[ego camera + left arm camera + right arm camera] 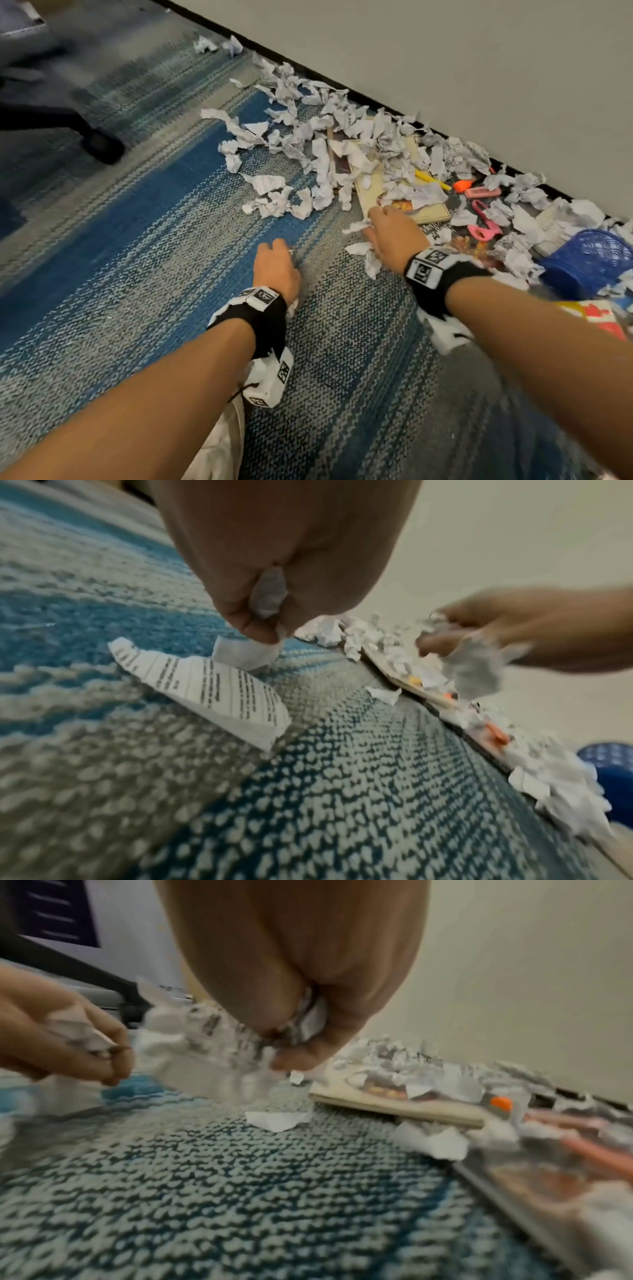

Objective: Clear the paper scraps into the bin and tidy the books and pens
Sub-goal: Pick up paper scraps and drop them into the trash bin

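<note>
Crumpled white paper scraps (308, 144) lie heaped on the carpet along the wall. They partly bury a cream book (430, 214) and a dark book (436, 229). A yellow pen (432, 179), an orange pen (461, 186) and a pink pen (483, 192) lie among them. My left hand (274, 638) pinches a crumpled scrap (245, 654) low over the carpet, beside a flat printed scrap (212, 688). My right hand (274, 1058) grips a bunch of scraps (219, 1042) at the cream book's near corner. The blue mesh bin (589, 260) lies at the right.
An office chair's black leg and caster (101, 145) stand at the left. The wall and its dark skirting (376, 102) run diagonally behind the pile. Pink scissors (483, 224) lie on the dark book. A red and white book (596, 317) sits near my right forearm.
</note>
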Action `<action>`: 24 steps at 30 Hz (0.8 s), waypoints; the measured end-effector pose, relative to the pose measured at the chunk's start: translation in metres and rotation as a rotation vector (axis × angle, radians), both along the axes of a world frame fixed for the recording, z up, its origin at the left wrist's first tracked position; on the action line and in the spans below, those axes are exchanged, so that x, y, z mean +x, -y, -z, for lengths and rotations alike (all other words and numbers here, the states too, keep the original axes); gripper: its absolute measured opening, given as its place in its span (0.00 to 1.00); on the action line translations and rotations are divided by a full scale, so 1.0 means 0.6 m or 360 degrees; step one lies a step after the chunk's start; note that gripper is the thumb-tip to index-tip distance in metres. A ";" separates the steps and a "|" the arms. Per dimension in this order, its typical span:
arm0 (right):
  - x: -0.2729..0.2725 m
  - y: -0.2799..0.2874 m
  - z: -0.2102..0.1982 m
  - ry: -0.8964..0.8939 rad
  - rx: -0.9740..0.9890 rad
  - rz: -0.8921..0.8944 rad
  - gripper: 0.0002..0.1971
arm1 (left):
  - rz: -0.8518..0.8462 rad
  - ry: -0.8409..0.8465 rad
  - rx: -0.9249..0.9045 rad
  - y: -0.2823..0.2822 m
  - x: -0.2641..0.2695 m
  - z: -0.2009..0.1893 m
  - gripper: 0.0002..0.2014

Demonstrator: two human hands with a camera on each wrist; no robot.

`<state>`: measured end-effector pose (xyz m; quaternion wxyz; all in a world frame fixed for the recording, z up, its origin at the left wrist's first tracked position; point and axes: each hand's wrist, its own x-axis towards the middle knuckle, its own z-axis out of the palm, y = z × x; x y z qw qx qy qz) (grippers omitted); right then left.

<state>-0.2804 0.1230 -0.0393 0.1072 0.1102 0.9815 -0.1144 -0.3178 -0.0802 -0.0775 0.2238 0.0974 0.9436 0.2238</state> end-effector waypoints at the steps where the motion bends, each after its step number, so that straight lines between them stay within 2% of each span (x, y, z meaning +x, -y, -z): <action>1: -0.010 0.016 0.014 -0.0015 0.0052 0.0083 0.16 | 0.0059 -0.0022 -0.0028 0.000 0.001 0.001 0.13; 2: -0.014 0.034 0.029 0.0005 0.0092 0.0150 0.19 | 0.0128 -0.0078 -0.0113 0.001 0.006 0.002 0.17; 4: -0.005 0.069 0.061 0.0069 0.0178 0.0192 0.28 | 0.0231 -0.0168 -0.0466 0.010 0.025 0.012 0.34; 5: 0.006 0.081 0.076 0.0075 0.0275 0.0131 0.30 | 0.0241 -0.0219 -0.0657 0.016 0.036 0.020 0.39; 6: 0.017 0.091 0.090 0.0061 0.0371 0.0033 0.30 | 0.0224 -0.0285 -0.0806 0.025 0.047 0.027 0.40; 9: 0.025 0.090 0.115 -0.0050 0.0443 -0.0135 0.23 | 0.0152 -0.0407 -0.0875 0.038 0.052 0.040 0.34; 12: 0.022 0.075 0.119 -0.0008 0.0444 -0.0203 0.14 | 0.0434 -0.0420 -0.0945 0.025 0.050 0.043 0.24; 15: 0.021 0.059 0.125 0.0051 0.0442 -0.0305 0.10 | 0.0390 -0.0333 -0.0769 0.015 0.051 0.034 0.11; 17: 0.010 0.051 0.123 0.0093 0.0369 -0.0337 0.06 | 0.0411 -0.0190 -0.0579 0.009 0.044 0.034 0.11; 20: -0.013 0.043 0.108 0.0038 0.0246 -0.0251 0.07 | 0.0340 -0.0118 -0.0459 0.006 0.005 0.019 0.10; 24: -0.033 0.037 0.089 -0.0108 -0.0006 -0.0128 0.15 | 0.0087 -0.0446 -0.0463 0.005 -0.094 -0.011 0.11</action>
